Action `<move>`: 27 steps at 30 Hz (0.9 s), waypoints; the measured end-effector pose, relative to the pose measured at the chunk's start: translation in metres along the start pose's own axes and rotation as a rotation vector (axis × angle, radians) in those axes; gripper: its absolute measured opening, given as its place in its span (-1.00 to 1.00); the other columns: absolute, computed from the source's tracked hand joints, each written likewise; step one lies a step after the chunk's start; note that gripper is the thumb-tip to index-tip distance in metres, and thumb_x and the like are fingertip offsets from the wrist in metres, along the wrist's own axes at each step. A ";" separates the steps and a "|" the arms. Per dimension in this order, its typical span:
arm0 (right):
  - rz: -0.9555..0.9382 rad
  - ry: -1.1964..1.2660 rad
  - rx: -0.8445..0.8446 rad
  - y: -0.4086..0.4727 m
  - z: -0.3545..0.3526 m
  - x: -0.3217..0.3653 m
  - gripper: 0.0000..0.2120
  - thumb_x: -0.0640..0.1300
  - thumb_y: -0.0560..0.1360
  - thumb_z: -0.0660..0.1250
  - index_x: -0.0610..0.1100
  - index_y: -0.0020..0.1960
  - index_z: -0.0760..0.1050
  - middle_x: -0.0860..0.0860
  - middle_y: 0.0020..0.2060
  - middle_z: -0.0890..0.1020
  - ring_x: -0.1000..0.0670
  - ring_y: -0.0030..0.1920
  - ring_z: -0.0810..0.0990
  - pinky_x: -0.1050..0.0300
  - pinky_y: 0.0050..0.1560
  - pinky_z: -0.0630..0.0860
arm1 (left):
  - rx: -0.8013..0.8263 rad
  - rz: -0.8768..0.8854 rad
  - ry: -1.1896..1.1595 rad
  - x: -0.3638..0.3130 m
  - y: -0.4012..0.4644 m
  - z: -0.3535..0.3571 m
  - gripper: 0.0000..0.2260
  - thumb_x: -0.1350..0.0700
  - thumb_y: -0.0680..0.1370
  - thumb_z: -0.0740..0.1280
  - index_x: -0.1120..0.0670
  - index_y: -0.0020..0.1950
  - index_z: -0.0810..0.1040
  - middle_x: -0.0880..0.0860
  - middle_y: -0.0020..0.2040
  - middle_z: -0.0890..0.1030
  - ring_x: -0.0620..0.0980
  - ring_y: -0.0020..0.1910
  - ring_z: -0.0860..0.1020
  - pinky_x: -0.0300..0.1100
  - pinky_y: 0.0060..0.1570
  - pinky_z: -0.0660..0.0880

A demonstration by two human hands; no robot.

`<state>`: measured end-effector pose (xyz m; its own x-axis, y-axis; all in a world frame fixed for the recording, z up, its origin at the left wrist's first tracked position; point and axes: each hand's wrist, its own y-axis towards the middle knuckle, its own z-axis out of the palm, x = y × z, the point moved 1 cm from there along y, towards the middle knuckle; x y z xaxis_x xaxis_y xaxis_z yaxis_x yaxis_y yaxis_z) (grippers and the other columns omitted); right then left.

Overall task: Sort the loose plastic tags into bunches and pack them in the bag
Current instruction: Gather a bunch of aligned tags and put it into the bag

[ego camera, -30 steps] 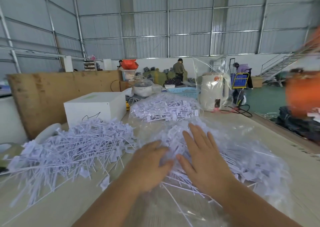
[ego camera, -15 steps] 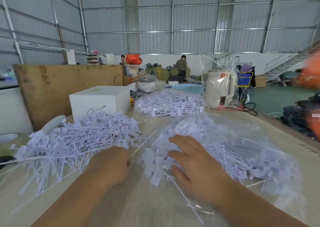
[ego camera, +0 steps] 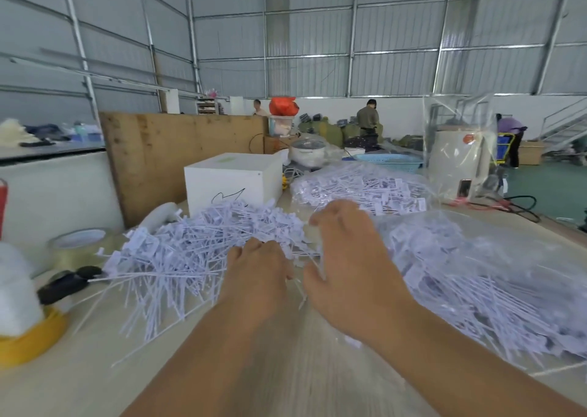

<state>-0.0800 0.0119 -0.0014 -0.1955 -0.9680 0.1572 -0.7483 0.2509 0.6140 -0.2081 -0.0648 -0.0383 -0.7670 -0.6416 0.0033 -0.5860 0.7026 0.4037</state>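
Observation:
A heap of loose white plastic tags (ego camera: 187,264) lies on the table left of centre. My left hand (ego camera: 259,273) rests at its right edge, fingers curled down into the tags; what they hold is hidden. My right hand (ego camera: 346,257) hovers beside it with fingers spread and bent, blurred, touching the heap's right end. To the right lies a clear plastic bag (ego camera: 495,289) full of tags. A second filled bag (ego camera: 362,189) lies farther back.
A white box (ego camera: 233,178) stands behind the heap, against a wooden board (ego camera: 178,156). A tape roll (ego camera: 76,248), black scissors (ego camera: 66,283) and a yellow-based white object (ego camera: 22,315) sit at the left. A white appliance (ego camera: 457,162) with cables stands back right.
Both hands left the right-hand bag and moved left to the loose heap. The view turned left, bringing the tape roll and scissors into sight.

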 end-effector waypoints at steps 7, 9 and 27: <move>0.177 0.171 0.505 0.017 0.063 0.017 -0.44 -0.28 0.53 0.17 -0.18 0.50 0.12 -0.15 0.17 0.53 -0.12 0.11 0.56 0.07 -0.03 0.48 | -0.037 0.039 -0.130 0.010 0.002 0.013 -0.52 0.09 0.54 0.29 -0.10 0.46 0.35 -0.06 0.50 0.21 0.02 0.44 0.14 -0.10 0.37 0.05; 0.261 0.344 0.478 0.019 0.070 0.014 -0.67 -0.30 0.51 0.15 -0.16 0.27 0.38 -0.11 0.02 0.55 -0.05 -0.04 0.57 0.10 -0.13 0.45 | -0.059 -0.098 -0.211 0.017 0.003 0.015 -0.36 0.03 0.56 0.30 -0.07 0.58 0.08 0.02 0.58 0.01 0.08 0.52 0.00 0.00 0.46 -0.03; 0.983 1.046 0.397 0.019 0.099 -0.025 -0.78 -0.26 0.64 0.05 -0.25 0.25 0.35 -0.16 -0.49 0.48 -0.06 -0.59 0.44 0.25 -0.63 0.35 | 0.217 -0.358 0.033 0.019 0.044 0.053 -0.24 -0.45 0.46 0.04 0.02 0.50 0.24 0.18 0.45 0.35 0.25 0.43 0.27 0.18 0.38 0.16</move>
<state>-0.1523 0.0414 -0.0701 -0.3084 0.0648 0.9491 -0.7436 0.6058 -0.2830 -0.2623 -0.0293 -0.0692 -0.4980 -0.8643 -0.0713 -0.8583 0.4795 0.1826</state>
